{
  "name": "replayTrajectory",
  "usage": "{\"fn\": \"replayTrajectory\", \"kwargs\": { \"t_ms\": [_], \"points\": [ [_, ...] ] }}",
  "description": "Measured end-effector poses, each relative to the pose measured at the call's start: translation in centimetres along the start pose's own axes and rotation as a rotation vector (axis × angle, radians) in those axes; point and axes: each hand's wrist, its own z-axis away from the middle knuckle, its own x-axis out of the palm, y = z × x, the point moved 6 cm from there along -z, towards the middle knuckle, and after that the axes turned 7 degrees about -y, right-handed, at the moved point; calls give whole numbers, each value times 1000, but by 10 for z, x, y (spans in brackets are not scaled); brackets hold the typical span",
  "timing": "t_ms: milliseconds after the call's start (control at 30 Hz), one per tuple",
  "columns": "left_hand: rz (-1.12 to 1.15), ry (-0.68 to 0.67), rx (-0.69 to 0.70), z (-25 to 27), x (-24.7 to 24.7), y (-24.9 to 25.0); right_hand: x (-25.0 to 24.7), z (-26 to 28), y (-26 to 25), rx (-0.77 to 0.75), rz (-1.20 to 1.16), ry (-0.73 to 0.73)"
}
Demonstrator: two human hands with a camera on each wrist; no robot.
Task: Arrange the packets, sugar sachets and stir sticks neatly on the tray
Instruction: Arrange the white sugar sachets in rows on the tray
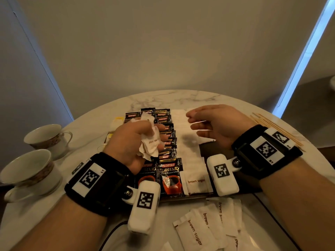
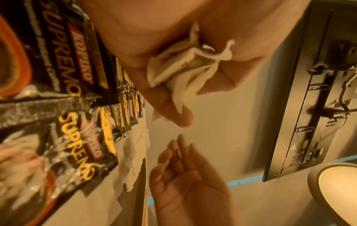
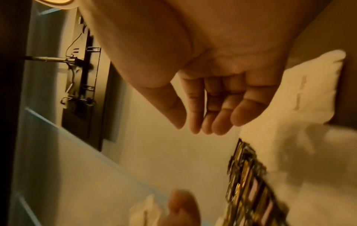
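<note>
My left hand [image 1: 137,140] grips a bunch of white brown sugar sachets [image 1: 150,140] above the tray; the same sachets [image 2: 185,67] show crumpled between its thumb and fingers in the left wrist view. Black Kopiko coffee packets [image 1: 167,140] lie in overlapping rows down the dark tray [image 1: 204,151], with a row of white sachets [image 1: 183,124] beside them. My right hand [image 1: 203,122] hovers over that white row, fingers relaxed and empty [image 3: 204,119]. One brown sugar sachet [image 1: 196,182] lies at the tray's near end. Wooden stir sticks [image 1: 275,129] lie on the table at the right.
Two teacups [image 1: 47,138] [image 1: 30,171] stand at the left on the round marble table [image 1: 181,98]. Loose brown sugar sachets [image 1: 208,225] lie on the table in front of the tray. Yellow-labelled tea bags [image 1: 116,122] sit left of the coffee packets.
</note>
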Motion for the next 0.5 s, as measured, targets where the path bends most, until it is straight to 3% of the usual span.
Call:
{"fn": "replayTrajectory", "kwargs": {
  "t_ms": [133,233,333,500],
  "points": [
    [-73,-131,2,6,15,0,31,14,-12,-99,170,-193],
    [-99,-202,-13,13,23,0,41,20,-17,-167,304,-245],
    [-83,-170,53,12,22,2,41,22,-20,-218,428,-226],
    [-92,-43,111,10,16,5,35,16,-15,-161,334,-172]
  ]
}}
